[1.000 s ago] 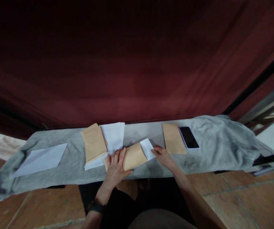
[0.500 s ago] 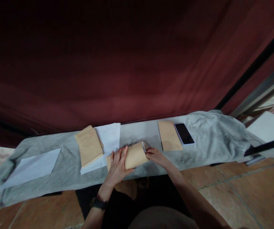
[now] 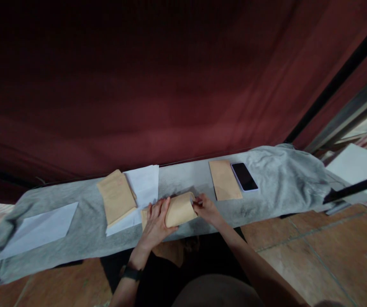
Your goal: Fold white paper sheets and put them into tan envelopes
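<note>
A brown paper envelope [image 3: 179,210] lies near the front edge of the cloth, its right end bulging open. My left hand [image 3: 156,221] presses flat on the envelope's left part, fingers stretched out, a dark band on the wrist. At the open end, a bit of white paper [image 3: 192,198] shows inside. My right hand [image 3: 204,207] has its fingers pinched at that mouth, on the paper; the fingertips are partly hidden. Left of my hands, a stack of brown envelopes [image 3: 117,197] rests over white paper sheets [image 3: 145,184].
Another brown envelope [image 3: 225,181] lies to the right beside a phone [image 3: 244,176]. A white sheet [image 3: 41,230] is at the far left. Grey cloth [image 3: 279,179] covers the narrow table. A dark red curtain [image 3: 170,102] hangs behind, and a black bar [image 3: 359,187] crosses at right.
My right fingers have shifted slightly at the envelope's mouth, which looks rounder now. My left hand stays on the envelope. The whole view has shifted a little.
</note>
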`<act>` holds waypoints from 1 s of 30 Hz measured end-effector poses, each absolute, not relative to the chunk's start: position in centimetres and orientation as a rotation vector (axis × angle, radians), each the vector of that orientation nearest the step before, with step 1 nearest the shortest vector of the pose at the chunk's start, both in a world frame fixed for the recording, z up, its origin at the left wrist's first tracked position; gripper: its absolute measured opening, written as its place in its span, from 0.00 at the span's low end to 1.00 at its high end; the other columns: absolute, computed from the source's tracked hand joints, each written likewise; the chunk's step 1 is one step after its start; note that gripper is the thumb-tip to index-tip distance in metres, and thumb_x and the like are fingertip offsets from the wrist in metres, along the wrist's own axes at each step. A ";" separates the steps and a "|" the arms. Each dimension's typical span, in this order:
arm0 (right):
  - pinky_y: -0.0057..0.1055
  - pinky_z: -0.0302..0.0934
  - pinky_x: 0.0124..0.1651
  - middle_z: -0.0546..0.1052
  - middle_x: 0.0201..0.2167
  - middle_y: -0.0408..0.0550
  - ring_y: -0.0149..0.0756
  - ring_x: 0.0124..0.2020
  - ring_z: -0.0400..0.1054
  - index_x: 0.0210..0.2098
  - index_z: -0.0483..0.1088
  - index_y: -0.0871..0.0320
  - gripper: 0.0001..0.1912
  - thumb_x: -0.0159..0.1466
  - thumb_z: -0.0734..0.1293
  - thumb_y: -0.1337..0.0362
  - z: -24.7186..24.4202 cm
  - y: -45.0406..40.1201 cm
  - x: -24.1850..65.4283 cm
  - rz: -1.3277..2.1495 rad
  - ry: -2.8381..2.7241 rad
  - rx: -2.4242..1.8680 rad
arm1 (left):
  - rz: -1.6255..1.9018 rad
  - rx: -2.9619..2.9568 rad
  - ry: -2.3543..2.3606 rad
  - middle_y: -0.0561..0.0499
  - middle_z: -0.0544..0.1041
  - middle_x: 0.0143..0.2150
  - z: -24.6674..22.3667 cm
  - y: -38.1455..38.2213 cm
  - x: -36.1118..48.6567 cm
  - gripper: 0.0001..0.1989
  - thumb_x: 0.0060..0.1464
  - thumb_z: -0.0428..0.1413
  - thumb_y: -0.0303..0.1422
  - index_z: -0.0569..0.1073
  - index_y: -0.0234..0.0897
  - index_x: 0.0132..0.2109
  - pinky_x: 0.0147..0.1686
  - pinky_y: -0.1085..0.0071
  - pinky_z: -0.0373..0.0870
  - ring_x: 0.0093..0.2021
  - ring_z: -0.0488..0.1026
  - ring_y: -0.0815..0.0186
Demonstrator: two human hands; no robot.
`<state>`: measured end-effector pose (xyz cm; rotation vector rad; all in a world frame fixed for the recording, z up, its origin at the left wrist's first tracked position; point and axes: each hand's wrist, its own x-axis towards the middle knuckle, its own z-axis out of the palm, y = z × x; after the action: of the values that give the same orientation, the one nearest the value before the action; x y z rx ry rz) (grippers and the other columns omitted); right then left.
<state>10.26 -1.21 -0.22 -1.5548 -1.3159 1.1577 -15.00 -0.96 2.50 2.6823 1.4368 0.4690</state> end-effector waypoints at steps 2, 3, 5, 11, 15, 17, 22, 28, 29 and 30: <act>0.28 0.64 0.34 0.78 0.33 0.42 0.33 0.31 0.71 0.46 0.72 0.56 0.15 0.58 0.68 0.65 -0.4 -1.2 10.1 1.120 -1.215 -1.575 | 0.465 2.705 1.420 0.35 0.64 0.66 2.6 -1.0 -15.0 0.59 0.47 0.67 0.42 0.39 0.40 0.75 0.69 0.39 0.44 0.68 0.61 0.43; 0.28 0.64 0.34 0.79 0.33 0.42 0.34 0.31 0.72 0.46 0.72 0.56 0.16 0.57 0.69 0.65 -0.5 -1.1 10.1 1.113 -1.174 -1.573 | 0.457 2.713 1.410 0.35 0.64 0.67 2.6 -0.9 -14.9 0.59 0.47 0.67 0.43 0.40 0.40 0.75 0.70 0.39 0.44 0.68 0.61 0.43; 0.27 0.63 0.33 0.78 0.29 0.41 0.34 0.30 0.71 0.39 0.74 0.56 0.12 0.54 0.70 0.67 -0.5 -1.0 10.0 1.124 -1.127 -1.554 | 0.435 2.724 1.389 0.34 0.63 0.67 2.8 -0.8 -14.8 0.58 0.48 0.67 0.43 0.42 0.39 0.75 0.70 0.39 0.43 0.69 0.59 0.43; 0.26 0.60 0.29 0.75 0.21 0.39 0.33 0.27 0.69 0.23 0.72 0.56 0.04 0.53 0.66 0.65 -0.1 -0.5 10.1 1.164 -1.057 -1.463 | 0.569 2.630 1.419 0.34 0.49 0.76 2.9 -0.7 -14.9 0.53 0.52 0.65 0.46 0.44 0.41 0.75 0.70 0.36 0.38 0.75 0.46 0.40; 0.27 0.60 0.30 0.74 0.20 0.40 0.33 0.27 0.67 0.22 0.70 0.55 0.07 0.53 0.66 0.60 0.2 -0.1 10.3 1.148 -0.950 -1.405 | 1.040 2.120 1.617 0.38 0.43 0.78 2.3 -2.2 -13.9 0.47 0.58 0.60 0.48 0.46 0.43 0.75 0.72 0.45 0.43 0.77 0.42 0.47; 0.27 0.61 0.30 0.73 0.20 0.40 0.34 0.26 0.67 0.22 0.69 0.54 0.07 0.53 0.66 0.59 0.3 0.0 10.3 1.143 -0.900 -1.377 | 1.293 1.668 1.713 0.40 0.44 0.78 1.8 -3.6 -12.7 0.44 0.59 0.60 0.47 0.48 0.44 0.75 0.72 0.50 0.49 0.76 0.45 0.51; 0.29 0.62 0.30 0.76 0.23 0.43 0.36 0.27 0.68 0.26 0.72 0.53 0.09 0.54 0.68 0.55 0.1 -0.4 9.6 1.162 -0.823 -1.323 | 1.368 0.573 1.385 0.43 0.76 0.59 1.5 -6.5 -8.1 0.32 0.61 0.61 0.38 0.59 0.48 0.68 0.62 0.52 0.70 0.59 0.75 0.56; 0.33 0.66 0.34 0.79 0.27 0.45 0.39 0.31 0.71 0.30 0.74 0.55 0.14 0.55 0.70 0.50 0.9 -2.1 8.2 1.211 -0.782 -1.225 | 1.256 0.193 1.092 0.49 0.83 0.41 2.4 -5.5 -4.3 0.16 0.47 0.68 0.25 0.73 0.39 0.42 0.43 0.64 0.80 0.42 0.83 0.60; 0.33 0.67 0.35 0.79 0.28 0.45 0.39 0.31 0.71 0.32 0.74 0.55 0.14 0.55 0.70 0.50 1.1 -2.4 8.3 1.223 -0.785 -1.212 | 1.262 0.204 1.103 0.50 0.82 0.40 2.5 -5.0 -4.2 0.16 0.45 0.68 0.24 0.73 0.38 0.40 0.41 0.67 0.80 0.40 0.82 0.62; 0.33 0.67 0.35 0.80 0.29 0.45 0.39 0.32 0.71 0.33 0.75 0.55 0.15 0.55 0.70 0.50 1.3 -2.6 8.5 1.239 -0.785 -1.202 | 1.261 0.237 1.115 0.50 0.82 0.39 2.5 -4.6 -4.2 0.17 0.43 0.69 0.25 0.73 0.38 0.39 0.39 0.68 0.79 0.38 0.82 0.63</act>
<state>8.48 -2.65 1.31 -1.2019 -0.7848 1.2394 -4.18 -4.59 2.53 0.2372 1.1149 1.2609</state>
